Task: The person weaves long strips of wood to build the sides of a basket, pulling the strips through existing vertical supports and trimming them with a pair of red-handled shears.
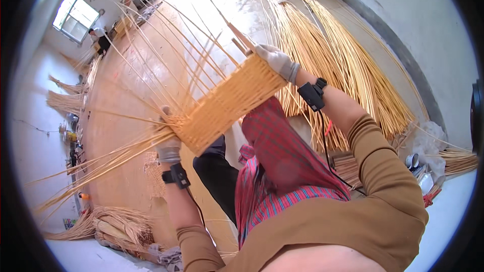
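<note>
A woven wicker basket [229, 106] is held tilted over my lap, its flat woven side facing me. Long unwoven canes [166, 45] fan out from its far edge, and more canes [116, 156] trail from its left corner. My left hand [168, 143], in a pale glove, is closed at that left corner around the bunched canes. My right hand [275, 61], also gloved, grips the basket's upper right end, beside some short thick stakes [239, 44]. Part of each hand's fingers is hidden behind the weave.
Long bundles of cane [327, 55] lie on the floor to the right. Another cane heap [121, 226] sits at the lower left, with more bundles [68, 102] along the left wall. A person [100, 40] is far off near the window [75, 17]. A clear plastic bag [428, 146] lies at right.
</note>
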Tool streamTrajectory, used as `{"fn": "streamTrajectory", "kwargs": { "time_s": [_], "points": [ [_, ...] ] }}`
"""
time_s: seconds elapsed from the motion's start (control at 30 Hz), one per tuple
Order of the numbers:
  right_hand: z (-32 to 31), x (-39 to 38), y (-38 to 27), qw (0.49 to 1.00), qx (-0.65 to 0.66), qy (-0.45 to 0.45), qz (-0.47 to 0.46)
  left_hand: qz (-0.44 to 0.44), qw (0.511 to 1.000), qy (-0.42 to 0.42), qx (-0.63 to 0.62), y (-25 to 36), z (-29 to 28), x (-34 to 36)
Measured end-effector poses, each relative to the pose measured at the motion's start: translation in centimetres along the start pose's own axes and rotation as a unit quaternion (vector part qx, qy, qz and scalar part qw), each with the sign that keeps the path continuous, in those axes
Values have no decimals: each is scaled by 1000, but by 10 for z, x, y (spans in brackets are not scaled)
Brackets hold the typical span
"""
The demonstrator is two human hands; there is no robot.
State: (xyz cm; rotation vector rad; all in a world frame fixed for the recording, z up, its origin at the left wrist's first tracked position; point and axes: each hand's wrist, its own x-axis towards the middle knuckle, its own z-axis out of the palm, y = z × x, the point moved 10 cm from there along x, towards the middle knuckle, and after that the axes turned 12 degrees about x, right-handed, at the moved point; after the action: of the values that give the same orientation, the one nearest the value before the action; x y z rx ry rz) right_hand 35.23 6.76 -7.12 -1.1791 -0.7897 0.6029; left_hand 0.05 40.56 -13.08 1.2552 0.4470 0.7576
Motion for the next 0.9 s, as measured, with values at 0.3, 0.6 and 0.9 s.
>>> {"fn": "streamTrajectory", "kwargs": {
  "time_s": [0.3, 0.6, 0.9],
  "points": [
    [39, -64, -12, 988, 44, 31, -142, -1, 984, -5, -177, 53, 0, -97],
    [40, -168, 95, 989, -46, 86, -110, -91, 968, 130, -195, -84, -12, -233],
    [98, -145, 59, 652, -716, -247, 22, -87, 911, 250, 315, -50, -4, -198]
  ]
}}
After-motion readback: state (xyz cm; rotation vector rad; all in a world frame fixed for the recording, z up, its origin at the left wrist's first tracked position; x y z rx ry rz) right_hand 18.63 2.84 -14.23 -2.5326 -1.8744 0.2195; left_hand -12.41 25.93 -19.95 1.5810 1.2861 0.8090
